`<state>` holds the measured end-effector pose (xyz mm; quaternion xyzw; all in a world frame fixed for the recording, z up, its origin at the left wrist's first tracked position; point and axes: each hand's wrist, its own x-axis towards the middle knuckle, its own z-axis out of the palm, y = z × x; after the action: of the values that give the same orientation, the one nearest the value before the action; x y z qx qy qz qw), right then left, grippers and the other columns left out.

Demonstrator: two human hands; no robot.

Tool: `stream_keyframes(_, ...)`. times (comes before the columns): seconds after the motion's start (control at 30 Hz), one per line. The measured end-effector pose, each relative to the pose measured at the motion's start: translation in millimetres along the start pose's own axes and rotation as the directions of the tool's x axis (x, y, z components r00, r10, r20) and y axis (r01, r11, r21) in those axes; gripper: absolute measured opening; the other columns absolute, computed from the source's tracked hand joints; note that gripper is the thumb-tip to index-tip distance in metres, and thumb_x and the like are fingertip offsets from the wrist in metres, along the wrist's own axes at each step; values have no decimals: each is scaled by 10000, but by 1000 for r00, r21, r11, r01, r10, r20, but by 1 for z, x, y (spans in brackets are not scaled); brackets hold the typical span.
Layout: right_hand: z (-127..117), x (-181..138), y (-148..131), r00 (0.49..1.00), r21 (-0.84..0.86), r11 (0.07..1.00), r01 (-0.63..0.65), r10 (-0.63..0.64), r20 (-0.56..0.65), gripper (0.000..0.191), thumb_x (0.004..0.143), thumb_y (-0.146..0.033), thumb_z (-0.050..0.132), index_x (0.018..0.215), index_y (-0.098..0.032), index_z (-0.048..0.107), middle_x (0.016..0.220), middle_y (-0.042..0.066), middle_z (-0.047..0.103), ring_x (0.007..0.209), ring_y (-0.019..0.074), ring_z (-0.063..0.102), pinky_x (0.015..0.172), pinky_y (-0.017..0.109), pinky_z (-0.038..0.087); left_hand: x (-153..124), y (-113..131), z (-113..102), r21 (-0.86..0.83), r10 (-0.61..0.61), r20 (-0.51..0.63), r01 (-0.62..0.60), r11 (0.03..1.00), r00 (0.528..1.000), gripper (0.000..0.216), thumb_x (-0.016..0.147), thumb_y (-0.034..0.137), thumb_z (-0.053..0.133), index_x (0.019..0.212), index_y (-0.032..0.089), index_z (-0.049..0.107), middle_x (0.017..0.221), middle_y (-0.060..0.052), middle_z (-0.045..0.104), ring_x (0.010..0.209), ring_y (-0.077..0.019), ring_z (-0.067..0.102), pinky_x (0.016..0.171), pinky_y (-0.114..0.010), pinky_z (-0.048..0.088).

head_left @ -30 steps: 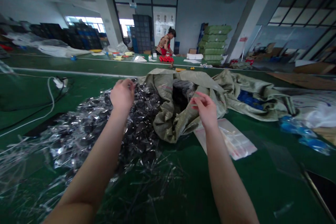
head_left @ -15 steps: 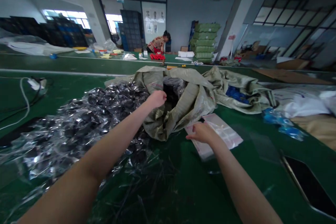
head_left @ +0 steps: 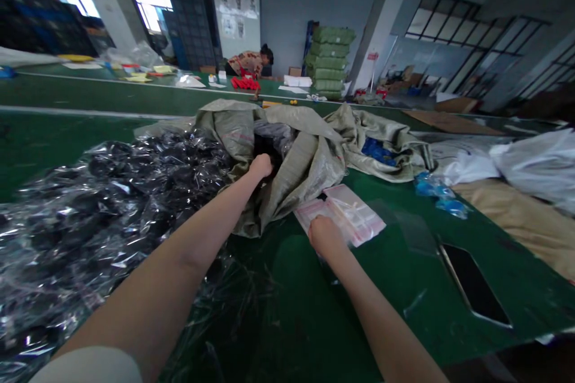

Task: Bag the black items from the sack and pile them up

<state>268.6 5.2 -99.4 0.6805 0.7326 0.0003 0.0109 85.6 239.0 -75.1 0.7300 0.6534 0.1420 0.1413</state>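
My left hand reaches into the mouth of a grey-green woven sack, where dark contents lie in shadow. Its fingers are curled closed, and whatever they grip is hidden. Over the near left part of a stack of clear flat plastic bags, my right hand is closed with fingertips tucked under; I cannot make out what is in them. Left of the sack spreads a big heap of dark round items in clear plastic wrappers.
A phone lies on the green table at right. Beyond the bags are a second sack with blue items, small blue packets and brown cloth. A person bends over the far table.
The view has swung right, shifting everything leftward. My right hand's fingers, apart before, have closed over the plastic bags. My left hand stays at the sack's mouth, its fingertips now more hidden.
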Motion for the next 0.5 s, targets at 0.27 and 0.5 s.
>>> stream_keyframes(0.27,4,-1,-6,997,75,994,-74,75,-22,225,901,-118,473,995,-82,673,960,170,700,934,263,681,784,324,487,-50,-15,-44,26,138,-78,-137,990,987,434,897,329,551,1257,100,630,1244,-134,670,1117,-233,638,948,-268,475)
stream_keyframes(0.5,8,-7,-7,995,86,994,-72,77,-62,240,934,-197,498,967,-79,704,1032,198,684,1009,275,651,817,336,467,-128,-34,-18,99,239,43,-242,965,970,296,926,315,515,1029,147,736,1028,-112,748,962,-220,699,878,-270,503)
